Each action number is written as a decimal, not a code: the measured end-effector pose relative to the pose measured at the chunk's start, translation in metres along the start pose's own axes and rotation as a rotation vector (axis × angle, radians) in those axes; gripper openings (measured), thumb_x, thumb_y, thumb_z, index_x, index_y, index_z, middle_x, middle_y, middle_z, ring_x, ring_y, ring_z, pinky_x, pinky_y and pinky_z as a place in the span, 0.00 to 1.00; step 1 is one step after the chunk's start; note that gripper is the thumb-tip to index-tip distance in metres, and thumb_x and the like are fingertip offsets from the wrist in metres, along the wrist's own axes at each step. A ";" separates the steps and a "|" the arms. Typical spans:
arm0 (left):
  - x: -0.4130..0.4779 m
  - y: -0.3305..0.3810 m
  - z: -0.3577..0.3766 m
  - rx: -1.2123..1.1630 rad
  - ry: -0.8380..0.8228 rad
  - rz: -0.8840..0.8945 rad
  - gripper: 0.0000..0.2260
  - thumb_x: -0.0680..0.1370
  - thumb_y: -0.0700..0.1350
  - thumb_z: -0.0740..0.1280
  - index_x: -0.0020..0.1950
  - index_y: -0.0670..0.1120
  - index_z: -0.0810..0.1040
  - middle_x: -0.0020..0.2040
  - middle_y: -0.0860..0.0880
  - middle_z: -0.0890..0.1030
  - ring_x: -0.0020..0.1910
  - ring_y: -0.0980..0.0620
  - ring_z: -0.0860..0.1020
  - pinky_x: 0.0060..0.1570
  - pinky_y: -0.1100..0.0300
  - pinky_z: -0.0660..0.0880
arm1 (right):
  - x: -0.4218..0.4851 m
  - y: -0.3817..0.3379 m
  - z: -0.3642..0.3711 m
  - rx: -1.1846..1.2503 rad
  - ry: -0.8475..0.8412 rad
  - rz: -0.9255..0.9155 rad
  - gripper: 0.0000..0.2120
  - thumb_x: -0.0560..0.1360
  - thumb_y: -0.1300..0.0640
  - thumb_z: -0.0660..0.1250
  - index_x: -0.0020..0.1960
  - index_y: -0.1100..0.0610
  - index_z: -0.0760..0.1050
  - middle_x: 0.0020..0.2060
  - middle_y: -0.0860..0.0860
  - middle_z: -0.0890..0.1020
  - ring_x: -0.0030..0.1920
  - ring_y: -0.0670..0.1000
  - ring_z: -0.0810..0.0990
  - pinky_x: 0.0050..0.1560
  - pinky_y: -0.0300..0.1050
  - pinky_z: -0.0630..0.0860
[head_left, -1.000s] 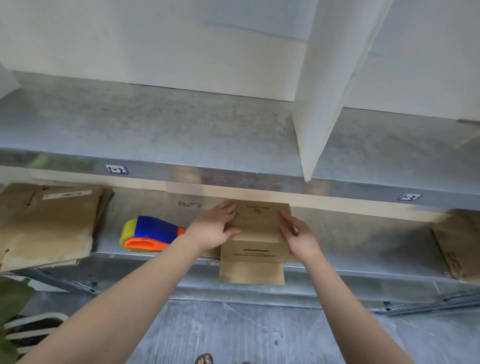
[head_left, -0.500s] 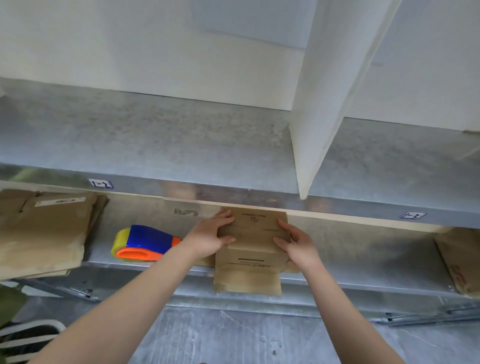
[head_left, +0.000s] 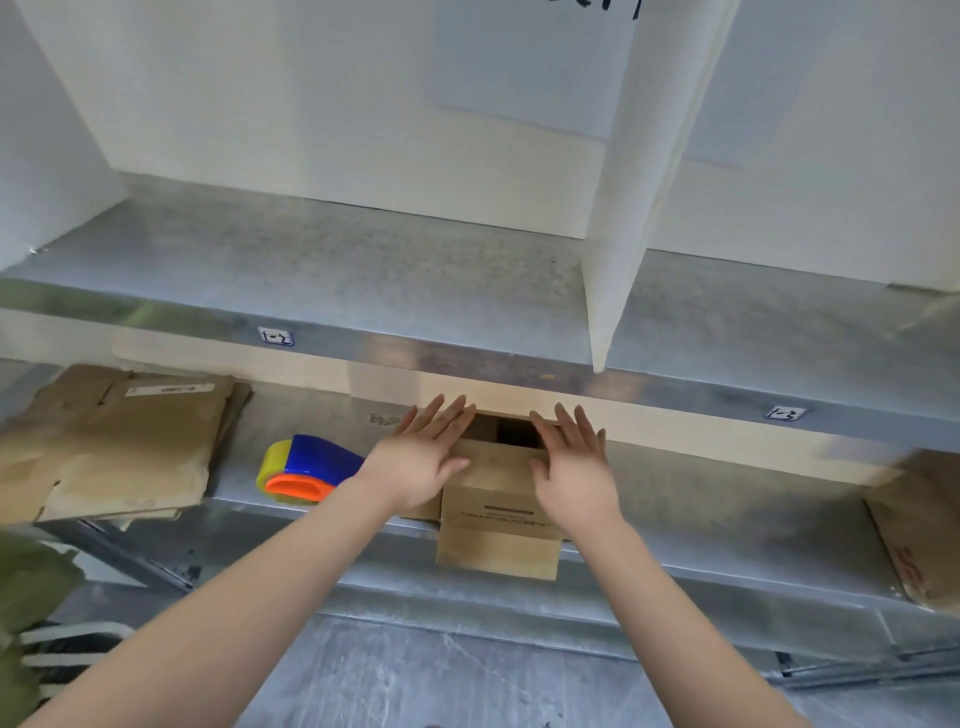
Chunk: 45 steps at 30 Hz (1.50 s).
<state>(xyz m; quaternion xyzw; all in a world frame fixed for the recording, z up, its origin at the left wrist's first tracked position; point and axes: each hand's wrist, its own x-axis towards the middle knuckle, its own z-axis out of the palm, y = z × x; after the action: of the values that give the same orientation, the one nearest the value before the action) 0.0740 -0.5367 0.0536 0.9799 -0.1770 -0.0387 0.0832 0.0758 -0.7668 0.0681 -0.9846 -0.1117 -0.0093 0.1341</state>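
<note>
A small brown cardboard box (head_left: 497, 499) stands at the front edge of the lower metal shelf (head_left: 701, 509), one flap hanging down over the edge. Its top is open and dark inside. My left hand (head_left: 423, 457) lies against the box's left side with straight fingers. My right hand (head_left: 574, 470) lies against its right side, fingers straight and spread. A blue, yellow and orange tape dispenser (head_left: 306, 467) sits on the shelf just left of my left hand.
A stack of flattened cardboard boxes (head_left: 114, 441) lies at the shelf's left end, more flat cardboard (head_left: 924, 530) at the right. The upper shelf (head_left: 363, 275) is split by a white divider (head_left: 639, 208). Grey floor below, green fabric at the lower left.
The flat box blank that both hands gripped has been spread into an open box. My fingers have straightened and now lie along its sides. The view has tilted slightly up.
</note>
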 end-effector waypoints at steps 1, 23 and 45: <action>-0.006 -0.005 -0.003 0.007 0.024 0.004 0.29 0.82 0.60 0.47 0.79 0.52 0.42 0.79 0.55 0.41 0.78 0.52 0.41 0.75 0.55 0.42 | -0.001 -0.011 0.000 -0.010 0.035 -0.038 0.27 0.79 0.54 0.59 0.77 0.49 0.60 0.77 0.53 0.60 0.78 0.57 0.52 0.78 0.58 0.48; -0.076 -0.187 0.020 0.016 -0.165 0.011 0.39 0.72 0.63 0.67 0.78 0.52 0.56 0.78 0.46 0.57 0.76 0.45 0.56 0.73 0.52 0.54 | -0.003 -0.174 0.164 0.097 -0.246 0.107 0.33 0.75 0.46 0.52 0.79 0.53 0.54 0.77 0.57 0.59 0.76 0.61 0.56 0.77 0.55 0.50; -0.071 -0.189 0.012 -0.161 -0.163 0.104 0.26 0.72 0.45 0.68 0.70 0.51 0.69 0.59 0.44 0.75 0.58 0.44 0.73 0.54 0.53 0.74 | -0.002 -0.159 0.168 0.296 -0.158 0.169 0.23 0.84 0.55 0.52 0.78 0.54 0.56 0.77 0.52 0.60 0.78 0.53 0.53 0.75 0.44 0.51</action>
<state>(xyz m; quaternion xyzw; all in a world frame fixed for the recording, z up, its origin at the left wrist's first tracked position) 0.0706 -0.3390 0.0119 0.9532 -0.2302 -0.1278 0.1487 0.0362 -0.5737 -0.0520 -0.9577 -0.0392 0.0960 0.2686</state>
